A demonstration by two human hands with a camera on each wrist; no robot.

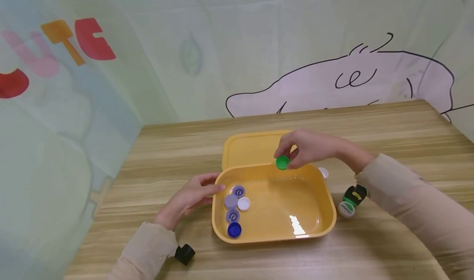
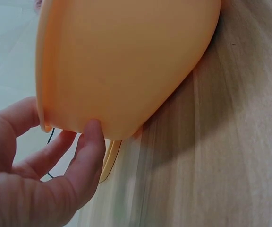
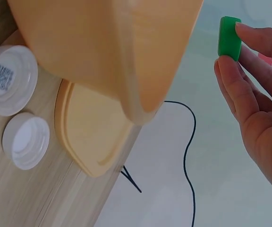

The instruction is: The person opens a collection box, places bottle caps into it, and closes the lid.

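A yellow plastic box (image 1: 274, 208) stands on the wooden table. My left hand (image 1: 191, 195) grips its left end, thumb over the rim and fingers against the outer wall (image 2: 126, 66). Above the box's back rim, my right hand (image 1: 310, 146) pinches a green bottle cap (image 1: 283, 163) between thumb and fingers; the right wrist view shows the green cap (image 3: 230, 39) edge-on. Inside the box, along its left side, lie lavender caps (image 1: 231, 201), a white cap (image 1: 243, 204) and a dark blue cap (image 1: 234, 230).
A yellow lid (image 1: 249, 150) lies behind the box, partly covered by it. To the right, a white cap (image 1: 346, 209) sits beside the black wrist camera (image 1: 356, 193), and another white cap (image 1: 324, 173) is by the back right corner. A printed cloth (image 1: 207, 58) hangs behind the table.
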